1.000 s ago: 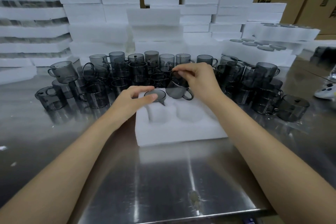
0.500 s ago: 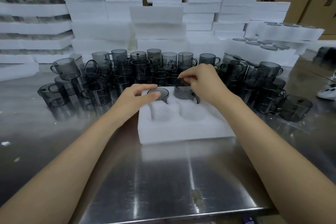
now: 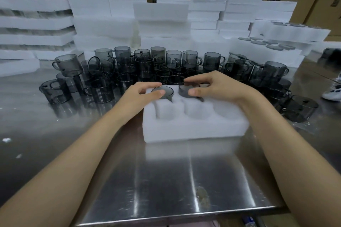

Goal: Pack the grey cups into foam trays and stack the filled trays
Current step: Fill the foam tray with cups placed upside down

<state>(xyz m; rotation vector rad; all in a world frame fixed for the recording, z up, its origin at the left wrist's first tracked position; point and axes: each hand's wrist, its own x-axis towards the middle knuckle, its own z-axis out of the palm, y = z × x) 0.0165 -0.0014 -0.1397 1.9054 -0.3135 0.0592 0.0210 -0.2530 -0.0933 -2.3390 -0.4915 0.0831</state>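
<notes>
Seating step: the left hand (image 3: 140, 92) pinches the first grey cup (image 3: 163, 91), sunk in the far-left pocket of the foam tray (image 3: 195, 127), while the right hand (image 3: 217, 86) grips the second grey cup (image 3: 183, 91) at the tray's far-middle pocket, which probably next needs pressing down flush.

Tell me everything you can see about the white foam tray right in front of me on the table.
The foam tray is a thick white rectangular block, soft-looking, lying flat on the steel table with its round pockets facing up. The three near pockets are empty. In the far row, the left cup sits base-up, pinched by the left hand, and the middle cup, gripped by the right hand, is partly sunk in. That hand hides the far right pocket.
</notes>
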